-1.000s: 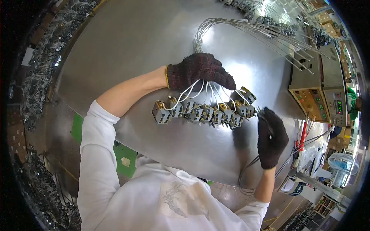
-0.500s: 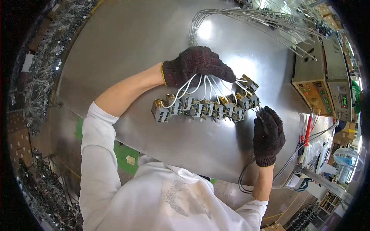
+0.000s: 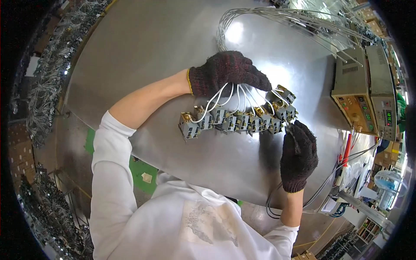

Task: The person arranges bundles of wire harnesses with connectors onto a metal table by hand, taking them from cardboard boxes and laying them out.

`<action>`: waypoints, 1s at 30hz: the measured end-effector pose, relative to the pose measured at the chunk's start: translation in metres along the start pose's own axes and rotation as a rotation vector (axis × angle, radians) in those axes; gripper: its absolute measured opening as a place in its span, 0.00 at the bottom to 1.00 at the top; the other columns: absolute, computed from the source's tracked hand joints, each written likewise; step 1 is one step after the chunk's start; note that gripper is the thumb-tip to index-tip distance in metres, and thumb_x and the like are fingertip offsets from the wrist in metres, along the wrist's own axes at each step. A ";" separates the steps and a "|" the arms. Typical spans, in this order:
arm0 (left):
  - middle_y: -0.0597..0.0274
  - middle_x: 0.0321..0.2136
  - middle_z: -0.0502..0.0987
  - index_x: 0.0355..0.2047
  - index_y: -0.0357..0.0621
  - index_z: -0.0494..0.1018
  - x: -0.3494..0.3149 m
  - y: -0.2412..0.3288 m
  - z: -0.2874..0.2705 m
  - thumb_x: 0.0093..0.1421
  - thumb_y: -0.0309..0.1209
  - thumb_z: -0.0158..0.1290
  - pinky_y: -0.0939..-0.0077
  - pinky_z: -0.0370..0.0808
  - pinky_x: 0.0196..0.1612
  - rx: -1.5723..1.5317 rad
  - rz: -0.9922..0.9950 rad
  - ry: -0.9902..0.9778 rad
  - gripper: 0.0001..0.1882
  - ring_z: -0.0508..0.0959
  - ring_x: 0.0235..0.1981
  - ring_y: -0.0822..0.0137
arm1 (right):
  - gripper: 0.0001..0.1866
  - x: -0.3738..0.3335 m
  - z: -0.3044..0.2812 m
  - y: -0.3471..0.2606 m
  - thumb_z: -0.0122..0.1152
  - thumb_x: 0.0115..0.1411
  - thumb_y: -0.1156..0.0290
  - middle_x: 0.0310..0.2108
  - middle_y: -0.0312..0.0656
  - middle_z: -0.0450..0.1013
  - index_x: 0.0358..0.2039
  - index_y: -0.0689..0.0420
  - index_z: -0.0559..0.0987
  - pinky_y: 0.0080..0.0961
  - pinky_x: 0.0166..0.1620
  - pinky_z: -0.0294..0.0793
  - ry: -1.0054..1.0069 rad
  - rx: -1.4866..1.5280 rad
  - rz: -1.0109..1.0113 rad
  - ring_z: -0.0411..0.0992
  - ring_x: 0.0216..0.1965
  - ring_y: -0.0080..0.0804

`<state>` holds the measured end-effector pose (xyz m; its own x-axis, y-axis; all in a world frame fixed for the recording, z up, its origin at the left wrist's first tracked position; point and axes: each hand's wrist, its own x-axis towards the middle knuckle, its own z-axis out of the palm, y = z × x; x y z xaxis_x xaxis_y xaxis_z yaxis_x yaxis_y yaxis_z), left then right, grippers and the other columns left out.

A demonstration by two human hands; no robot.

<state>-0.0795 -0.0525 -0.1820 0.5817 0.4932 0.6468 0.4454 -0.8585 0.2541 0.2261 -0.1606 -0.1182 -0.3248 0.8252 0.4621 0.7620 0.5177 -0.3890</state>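
My left hand [image 3: 229, 73], in a dark knitted glove, is closed round a bundle of white wires [image 3: 238, 96]. Below it those wires fan out to a row of small grey and brass electrical blocks [image 3: 243, 123] over the metal table. The wires' other ends run away behind the hand as a long grey-white bundle [image 3: 222, 32]. My right hand [image 3: 299, 151], gloved alike, pinches a thin test probe [image 3: 287, 127] at the row's right end. Its tip is close to the last blocks; whether it touches is too small to tell. Dark leads [image 3: 269, 203] trail from beneath this hand.
Two stacked-together electrical testers [image 3: 364, 102] with lit displays stand at the table's right. Red-handled tools [image 3: 348, 147] and cables lie in front of them. Wire harnesses [image 3: 47, 73] hang beyond the left edge of the steel table [image 3: 138, 56]. A fan [image 3: 390, 181] is at far right.
My left hand and the row of blocks have shifted slightly right. My right hand has moved a little left, its probe still at the row's right end. A tester display has changed.
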 end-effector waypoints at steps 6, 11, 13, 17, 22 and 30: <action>0.63 0.42 0.87 0.56 0.70 0.83 0.002 -0.001 0.001 0.62 0.32 0.59 0.63 0.83 0.39 0.030 -0.005 -0.019 0.22 0.85 0.34 0.56 | 0.17 0.001 -0.004 0.001 0.72 0.58 0.82 0.49 0.48 0.83 0.48 0.54 0.85 0.37 0.53 0.82 -0.050 -0.095 -0.080 0.82 0.50 0.45; 0.63 0.45 0.86 0.55 0.66 0.83 -0.003 -0.005 0.002 0.61 0.32 0.58 0.64 0.83 0.40 0.031 0.023 0.002 0.22 0.85 0.36 0.57 | 0.16 -0.005 -0.008 -0.008 0.71 0.60 0.83 0.48 0.48 0.83 0.48 0.56 0.85 0.35 0.52 0.82 -0.022 0.053 0.054 0.82 0.50 0.41; 0.63 0.46 0.86 0.55 0.64 0.83 -0.002 -0.006 0.004 0.60 0.32 0.57 0.64 0.83 0.41 0.047 0.024 -0.014 0.22 0.85 0.36 0.57 | 0.14 -0.018 -0.013 -0.014 0.71 0.60 0.83 0.48 0.48 0.83 0.47 0.58 0.86 0.35 0.53 0.81 -0.048 0.414 0.463 0.82 0.50 0.40; 0.64 0.46 0.86 0.56 0.64 0.83 -0.004 -0.012 0.010 0.61 0.31 0.56 0.64 0.82 0.40 -0.082 0.044 0.065 0.22 0.83 0.35 0.58 | 0.14 -0.014 -0.005 -0.020 0.71 0.60 0.83 0.48 0.48 0.83 0.47 0.58 0.86 0.35 0.55 0.80 -0.024 -0.037 0.079 0.82 0.50 0.41; 0.67 0.58 0.82 0.60 0.58 0.78 -0.006 -0.006 0.001 0.57 0.24 0.57 0.66 0.80 0.46 0.010 0.070 -0.037 0.29 0.84 0.46 0.62 | 0.14 -0.018 -0.014 -0.017 0.70 0.60 0.84 0.48 0.49 0.83 0.47 0.58 0.86 0.35 0.56 0.80 -0.023 0.130 0.160 0.82 0.51 0.42; 0.66 0.43 0.85 0.55 0.66 0.83 -0.002 0.000 -0.001 0.63 0.34 0.55 0.63 0.80 0.42 -0.004 0.000 0.019 0.21 0.82 0.38 0.59 | 0.16 -0.018 -0.009 -0.021 0.68 0.60 0.84 0.47 0.49 0.83 0.48 0.59 0.86 0.35 0.55 0.80 -0.051 0.038 0.068 0.82 0.49 0.43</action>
<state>-0.0820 -0.0535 -0.1825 0.5686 0.4903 0.6606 0.4424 -0.8592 0.2569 0.2212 -0.1887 -0.1109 -0.3019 0.8688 0.3925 0.7621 0.4673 -0.4482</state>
